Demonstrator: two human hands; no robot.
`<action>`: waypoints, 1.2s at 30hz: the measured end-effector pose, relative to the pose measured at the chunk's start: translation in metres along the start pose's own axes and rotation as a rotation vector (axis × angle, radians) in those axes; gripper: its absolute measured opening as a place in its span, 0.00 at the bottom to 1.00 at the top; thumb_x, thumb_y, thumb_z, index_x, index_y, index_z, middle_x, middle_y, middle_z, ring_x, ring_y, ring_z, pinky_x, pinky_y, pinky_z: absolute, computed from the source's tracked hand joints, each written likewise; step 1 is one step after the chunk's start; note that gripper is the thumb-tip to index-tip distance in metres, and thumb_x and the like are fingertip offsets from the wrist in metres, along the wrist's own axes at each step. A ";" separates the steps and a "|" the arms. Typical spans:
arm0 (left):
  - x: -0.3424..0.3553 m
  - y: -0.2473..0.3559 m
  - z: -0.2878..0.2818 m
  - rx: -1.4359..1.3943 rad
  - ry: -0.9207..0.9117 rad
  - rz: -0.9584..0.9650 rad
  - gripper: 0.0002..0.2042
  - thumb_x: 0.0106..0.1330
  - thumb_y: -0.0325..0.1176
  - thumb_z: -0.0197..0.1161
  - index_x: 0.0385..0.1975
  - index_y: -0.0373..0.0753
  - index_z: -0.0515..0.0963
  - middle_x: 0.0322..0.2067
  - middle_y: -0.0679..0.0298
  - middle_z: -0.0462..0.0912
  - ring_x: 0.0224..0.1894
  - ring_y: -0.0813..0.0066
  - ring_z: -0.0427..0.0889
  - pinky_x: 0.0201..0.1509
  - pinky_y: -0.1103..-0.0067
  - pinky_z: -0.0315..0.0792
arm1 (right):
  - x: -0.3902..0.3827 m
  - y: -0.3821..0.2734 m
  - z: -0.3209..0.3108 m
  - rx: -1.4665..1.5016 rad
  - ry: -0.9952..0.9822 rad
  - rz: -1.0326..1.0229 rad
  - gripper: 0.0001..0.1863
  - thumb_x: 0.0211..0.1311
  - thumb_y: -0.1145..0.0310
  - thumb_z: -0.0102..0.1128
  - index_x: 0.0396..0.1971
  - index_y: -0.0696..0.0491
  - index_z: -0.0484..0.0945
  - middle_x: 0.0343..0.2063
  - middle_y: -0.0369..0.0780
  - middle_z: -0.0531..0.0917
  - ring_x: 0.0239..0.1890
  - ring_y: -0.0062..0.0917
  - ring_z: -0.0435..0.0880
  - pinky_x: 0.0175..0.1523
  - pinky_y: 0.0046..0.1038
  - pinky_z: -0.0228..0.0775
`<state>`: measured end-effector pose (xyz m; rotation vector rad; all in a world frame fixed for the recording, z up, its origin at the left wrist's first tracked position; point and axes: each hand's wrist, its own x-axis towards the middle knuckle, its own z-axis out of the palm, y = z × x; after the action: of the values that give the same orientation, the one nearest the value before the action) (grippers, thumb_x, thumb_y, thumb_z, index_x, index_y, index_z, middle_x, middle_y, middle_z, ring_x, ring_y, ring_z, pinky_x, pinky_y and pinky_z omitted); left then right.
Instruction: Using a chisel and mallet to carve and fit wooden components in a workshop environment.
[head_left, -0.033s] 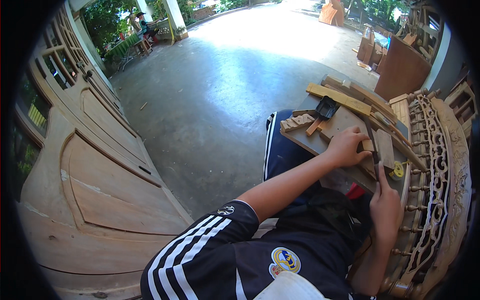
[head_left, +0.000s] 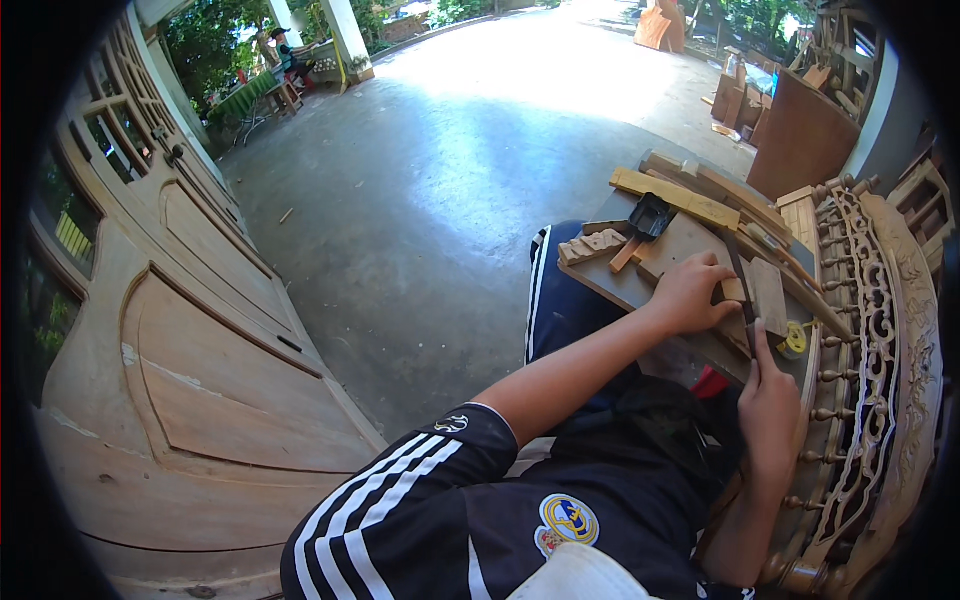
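Note:
My left hand [head_left: 690,295] presses flat on a small pale wood block [head_left: 768,295] that lies on a grey board [head_left: 625,285] across my lap. My right hand [head_left: 770,400] grips a thin dark tool [head_left: 742,285], with the index finger stretched along it. The blade runs away from me, right beside the left fingertips and against the block. I cannot tell whether it is a saw or a chisel.
On the board lie a carved wood piece [head_left: 592,245] and a black-headed tool with a wooden handle [head_left: 645,220]. A yellow tape measure [head_left: 795,338] sits by a carved baluster rail [head_left: 860,300]. Timber strips [head_left: 680,198] lie beyond, wooden doors [head_left: 200,380] lean left, and a person [head_left: 285,50] sits far off.

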<state>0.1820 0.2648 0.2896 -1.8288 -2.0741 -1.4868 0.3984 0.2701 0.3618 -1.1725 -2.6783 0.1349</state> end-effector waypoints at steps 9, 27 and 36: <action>0.003 0.000 -0.006 0.065 0.065 0.016 0.21 0.57 0.45 0.73 0.47 0.38 0.84 0.37 0.54 0.81 0.44 0.52 0.82 0.50 0.65 0.76 | -0.068 0.028 -0.004 0.132 0.101 -0.055 0.32 0.65 0.72 0.56 0.70 0.34 0.67 0.24 0.53 0.82 0.28 0.48 0.84 0.35 0.48 0.72; 0.000 -0.007 -0.007 0.078 0.062 0.060 0.20 0.58 0.45 0.73 0.46 0.39 0.85 0.37 0.56 0.80 0.41 0.55 0.82 0.46 0.66 0.76 | -0.067 0.028 -0.001 0.096 0.038 -0.037 0.31 0.67 0.68 0.55 0.70 0.34 0.66 0.19 0.46 0.82 0.25 0.44 0.84 0.34 0.46 0.75; 0.008 -0.001 -0.002 0.083 0.029 0.125 0.20 0.56 0.41 0.75 0.45 0.36 0.84 0.35 0.54 0.80 0.39 0.54 0.82 0.44 0.67 0.76 | 0.009 0.011 0.033 -0.080 0.112 -0.049 0.34 0.65 0.72 0.52 0.72 0.35 0.64 0.21 0.46 0.82 0.25 0.44 0.84 0.34 0.44 0.77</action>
<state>0.1773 0.2699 0.2944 -1.8577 -1.9380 -1.3680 0.3929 0.2838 0.3298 -1.1009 -2.6329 -0.0446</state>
